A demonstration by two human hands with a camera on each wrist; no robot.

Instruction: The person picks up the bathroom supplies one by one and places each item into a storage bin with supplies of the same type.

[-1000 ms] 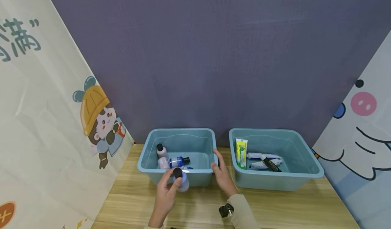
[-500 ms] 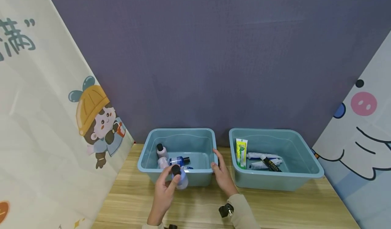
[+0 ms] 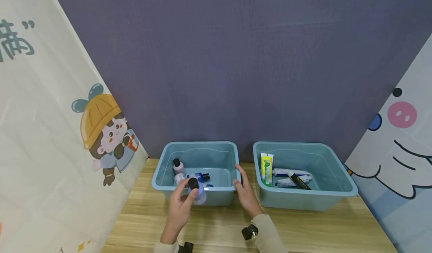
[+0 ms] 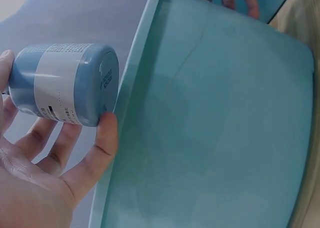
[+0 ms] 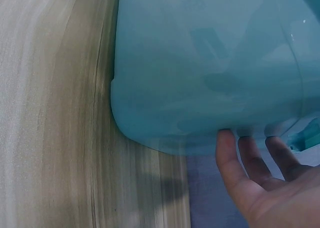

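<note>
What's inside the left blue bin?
The left bin holds small black-capped bottles, one dark blue. The held bottle and left hand cover its front.

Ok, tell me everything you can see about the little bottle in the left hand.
The bottle is small, pale blue, plastic-looking, with a black cap and a white printed label around its body. The left hand grips it with fingers and thumb, holding it tilted in the air right at the front rim of the left tub. Its contents cannot be seen.
</note>
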